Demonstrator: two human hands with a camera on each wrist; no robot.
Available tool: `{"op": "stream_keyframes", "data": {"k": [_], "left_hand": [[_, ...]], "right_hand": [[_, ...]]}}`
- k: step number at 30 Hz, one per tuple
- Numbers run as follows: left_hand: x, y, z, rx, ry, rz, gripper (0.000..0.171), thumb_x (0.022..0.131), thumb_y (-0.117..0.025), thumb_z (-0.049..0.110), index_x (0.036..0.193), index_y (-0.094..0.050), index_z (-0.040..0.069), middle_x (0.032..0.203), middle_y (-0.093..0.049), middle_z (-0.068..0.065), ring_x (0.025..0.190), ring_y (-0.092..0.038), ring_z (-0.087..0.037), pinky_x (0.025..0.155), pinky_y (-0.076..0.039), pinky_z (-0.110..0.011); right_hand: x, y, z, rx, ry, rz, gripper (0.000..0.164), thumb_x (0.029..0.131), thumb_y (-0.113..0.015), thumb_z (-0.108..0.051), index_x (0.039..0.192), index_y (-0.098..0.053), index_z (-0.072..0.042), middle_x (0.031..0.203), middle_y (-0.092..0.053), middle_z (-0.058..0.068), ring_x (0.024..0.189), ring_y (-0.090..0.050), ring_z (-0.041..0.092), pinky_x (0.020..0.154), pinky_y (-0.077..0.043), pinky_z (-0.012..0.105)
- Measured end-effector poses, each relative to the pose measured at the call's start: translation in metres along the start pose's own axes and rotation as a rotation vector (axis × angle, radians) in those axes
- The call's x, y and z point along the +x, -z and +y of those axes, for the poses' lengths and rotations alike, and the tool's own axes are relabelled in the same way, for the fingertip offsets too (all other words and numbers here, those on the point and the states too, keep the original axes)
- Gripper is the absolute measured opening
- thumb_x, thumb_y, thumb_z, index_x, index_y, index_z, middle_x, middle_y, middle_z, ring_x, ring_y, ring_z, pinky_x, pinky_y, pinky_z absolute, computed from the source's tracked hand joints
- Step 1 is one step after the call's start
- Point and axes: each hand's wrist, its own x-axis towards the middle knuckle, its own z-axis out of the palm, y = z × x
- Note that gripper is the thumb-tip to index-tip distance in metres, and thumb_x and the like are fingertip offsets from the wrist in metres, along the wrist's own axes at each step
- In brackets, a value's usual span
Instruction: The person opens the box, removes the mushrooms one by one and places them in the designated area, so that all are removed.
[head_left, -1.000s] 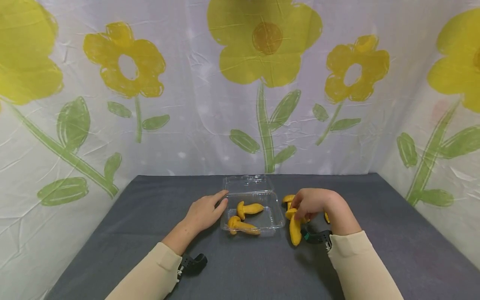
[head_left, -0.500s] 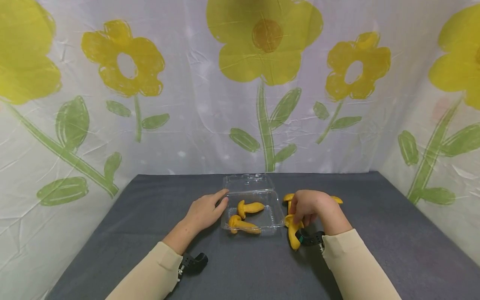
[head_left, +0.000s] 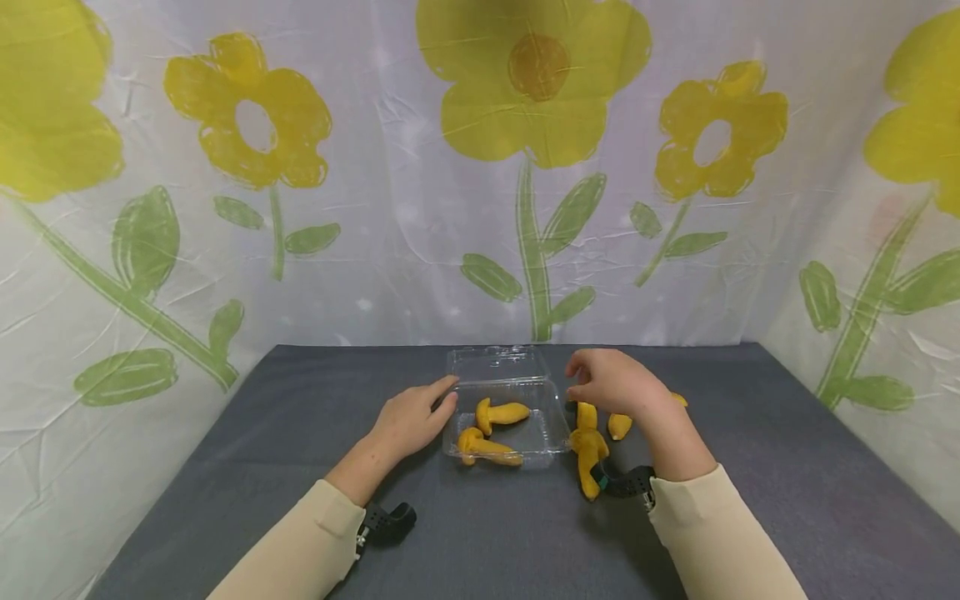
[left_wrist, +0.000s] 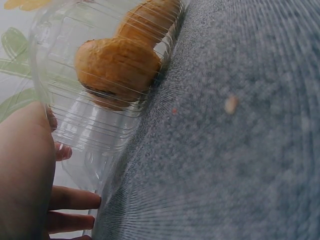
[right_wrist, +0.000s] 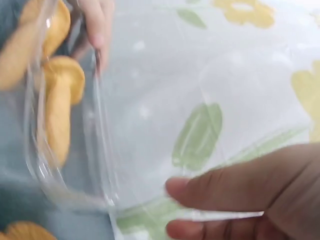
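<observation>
My left hand [head_left: 411,423] rests at the left side of a clear plastic clamshell box [head_left: 543,433], fingers fairly straight against its rim. Inside the box lie two yellow mushrooms, one toward the back [head_left: 504,414] and one along the front [head_left: 491,451]. My right hand [head_left: 618,382] hovers right of the box, above more mushrooms. In the right wrist view, its thumb [right_wrist: 220,192] and a finger stand apart with nothing between them. Beneath that hand, a mushroom [head_left: 589,462] lies at the box's right edge, touching or overlapping another stem [head_left: 587,415].
Two more yellow mushroom pieces, one near [head_left: 619,426] and one farther back [head_left: 678,400], show partly around the right arm. The box's clear lid [head_left: 497,364] is folded back behind it. A dark grey cloth [head_left: 480,533] covers the table, with a flower-printed curtain [head_left: 375,233] around it.
My right hand has let go of the mushroom beside the box and risen up and back. That mushroom moved slightly nearer before release. My left hand has stayed put.
</observation>
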Motion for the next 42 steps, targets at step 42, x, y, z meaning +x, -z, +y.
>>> {"op": "stream_keyframes", "data": {"k": [42], "left_hand": [[0.000,0.001,-0.001,-0.006,-0.011,0.006,0.049,0.110,-0.047,0.039,0.153,-0.053,0.016,0.140,-0.063,-0.009,0.119,-0.065,-0.033,0.092,-0.054,-0.056]], "right_hand": [[0.036,-0.096,-0.036,-0.182,0.284,0.169,0.035,0.091,-0.079,-0.005,0.125,-0.072,-0.010,0.109,-0.074,0.007,0.095,-0.070,0.024,0.078,-0.059,0.039]]}}
